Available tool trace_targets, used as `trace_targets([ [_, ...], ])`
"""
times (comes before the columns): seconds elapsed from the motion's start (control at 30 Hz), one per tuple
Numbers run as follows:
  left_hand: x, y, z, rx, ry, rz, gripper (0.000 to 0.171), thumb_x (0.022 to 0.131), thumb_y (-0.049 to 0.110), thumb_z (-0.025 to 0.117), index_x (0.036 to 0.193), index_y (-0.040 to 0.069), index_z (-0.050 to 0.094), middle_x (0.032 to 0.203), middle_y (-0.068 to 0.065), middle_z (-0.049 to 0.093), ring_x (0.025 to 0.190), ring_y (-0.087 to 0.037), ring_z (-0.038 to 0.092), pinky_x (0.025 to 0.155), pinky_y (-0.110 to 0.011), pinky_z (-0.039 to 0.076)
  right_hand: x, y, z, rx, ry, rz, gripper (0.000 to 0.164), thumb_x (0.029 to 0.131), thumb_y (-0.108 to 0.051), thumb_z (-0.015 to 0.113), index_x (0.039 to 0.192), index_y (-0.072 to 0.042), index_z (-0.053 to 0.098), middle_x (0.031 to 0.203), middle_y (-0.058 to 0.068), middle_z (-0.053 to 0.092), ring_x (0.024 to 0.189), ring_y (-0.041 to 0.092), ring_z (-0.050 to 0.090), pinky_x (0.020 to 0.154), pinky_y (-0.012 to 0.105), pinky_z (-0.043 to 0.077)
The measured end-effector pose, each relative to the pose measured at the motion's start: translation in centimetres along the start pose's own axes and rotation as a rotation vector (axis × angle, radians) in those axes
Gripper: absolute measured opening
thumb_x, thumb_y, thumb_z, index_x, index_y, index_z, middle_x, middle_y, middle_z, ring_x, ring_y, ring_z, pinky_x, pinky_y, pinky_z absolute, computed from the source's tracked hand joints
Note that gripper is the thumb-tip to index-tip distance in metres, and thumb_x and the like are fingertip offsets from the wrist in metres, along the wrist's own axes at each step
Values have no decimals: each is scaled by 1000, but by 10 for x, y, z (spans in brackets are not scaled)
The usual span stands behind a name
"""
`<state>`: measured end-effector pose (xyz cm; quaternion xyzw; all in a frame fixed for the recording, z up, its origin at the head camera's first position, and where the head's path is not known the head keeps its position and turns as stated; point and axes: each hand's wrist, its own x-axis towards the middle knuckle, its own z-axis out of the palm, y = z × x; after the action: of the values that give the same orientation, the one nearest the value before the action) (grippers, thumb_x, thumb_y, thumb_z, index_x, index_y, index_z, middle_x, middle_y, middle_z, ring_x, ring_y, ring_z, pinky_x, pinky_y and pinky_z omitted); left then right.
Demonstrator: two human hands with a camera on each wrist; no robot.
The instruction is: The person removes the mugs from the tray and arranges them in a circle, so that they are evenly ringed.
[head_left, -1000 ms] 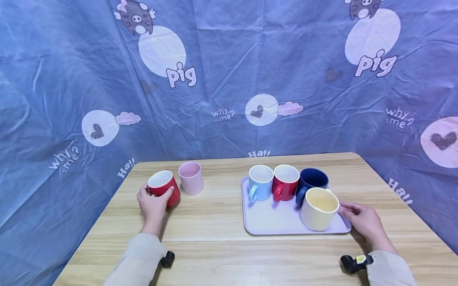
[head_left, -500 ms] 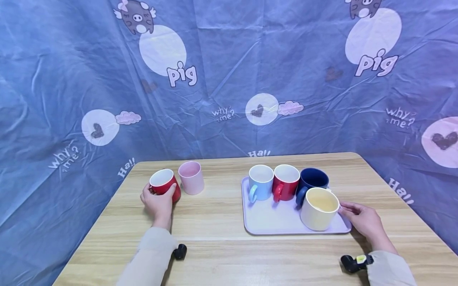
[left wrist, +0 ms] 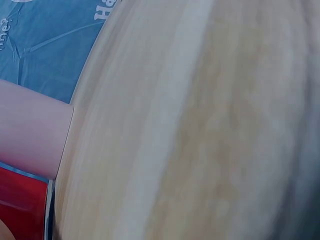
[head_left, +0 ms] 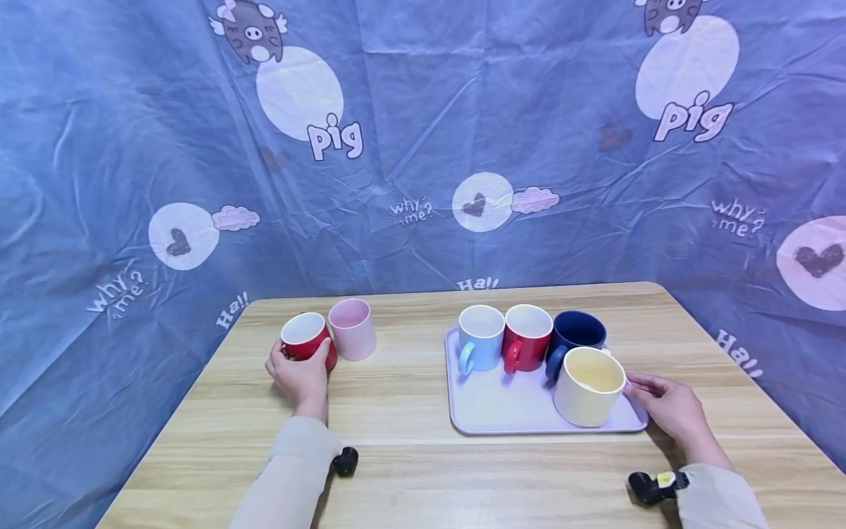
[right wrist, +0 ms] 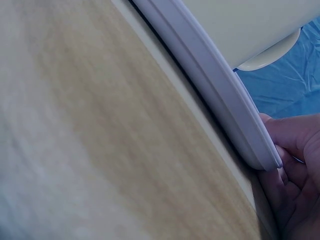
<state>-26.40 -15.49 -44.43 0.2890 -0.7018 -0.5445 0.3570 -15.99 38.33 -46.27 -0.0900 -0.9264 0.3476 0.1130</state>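
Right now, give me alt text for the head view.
The left hand grips a red cup beside a pink cup; the right hand holds a lilac tray bearing a light-blue mug, crimson mug, navy mug and cream mug, on a wooden table.

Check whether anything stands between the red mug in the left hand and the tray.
The pink cup stands close beside the red mug, on its tray side and slightly farther back; nothing else visible stands before the tray.
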Motion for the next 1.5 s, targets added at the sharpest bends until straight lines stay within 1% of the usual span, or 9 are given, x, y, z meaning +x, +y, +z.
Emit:
trace_targets([
  [0.13,-2,0,1,6,4,-10,82,62,23,89,132,6,50,132,-16,44,122,-33,40,103,-46,35,0,0,-1,3,-2,-1,46,92,-33,62,114,7,64,102,25,66,87,23,58,72,37,41],
  [0.37,-4,-1,4,9,-1,-10,83,61,25,90,131,6,49,131,-16,44,121,-34,40,102,-45,35,0,-2,-2,9,-7,4,45,92,-32,63,115,7,63,102,24,66,87,17,57,72,35,40],
  [0.73,-2,-5,7,-3,-10,-9,87,59,22,91,132,6,47,131,-18,42,122,-33,39,104,-43,33,1,-4,-2,2,-9,8,43,92,-30,63,115,7,63,103,25,66,89,23,58,72,34,41],
  [0.9,-5,-4,8,-9,-16,-21,96,59,26,91,138,5,40,134,-18,40,124,-33,37,105,-44,31,0,-4,-1,1,-4,4,42,92,-29,64,114,7,64,102,25,66,88,22,58,71,33,40],
  [1.0,-9,-3,8,-35,-14,-45,106,59,30,92,143,7,32,138,-17,37,127,-31,36,107,-42,30,0,-3,-1,3,0,5,43,92,-30,64,114,7,64,102,24,67,87,18,58,71,33,40],
  [1.1,-15,-1,9,-87,-7,-71,113,59,34,92,147,10,25,141,-16,32,131,-29,33,108,-38,29,-1,-3,-1,9,1,2,44,92,-31,63,114,7,64,102,24,67,87,17,57,72,33,40],
  [1.23,-25,2,9,-158,24,-78,114,59,33,91,148,12,23,142,-14,30,132,-26,31,108,-33,29,0,-3,-1,6,-3,3,43,92,-30,63,114,7,64,103,25,66,90,24,58,73,35,40],
  [1.33,-33,5,10,-190,57,-53,111,60,30,91,147,10,26,141,-14,32,131,-26,33,108,-32,30,0,-4,-2,3,-8,5,43,92,-30,63,115,7,63,104,26,66,93,31,58,74,38,41],
  [1.5,-50,13,12,-253,85,33,104,60,22,92,143,4,31,137,-15,36,127,-28,34,106,-38,32,0,-4,-1,-9,-5,0,44,92,-31,63,115,7,63,103,26,66,93,32,59,74,39,41],
])
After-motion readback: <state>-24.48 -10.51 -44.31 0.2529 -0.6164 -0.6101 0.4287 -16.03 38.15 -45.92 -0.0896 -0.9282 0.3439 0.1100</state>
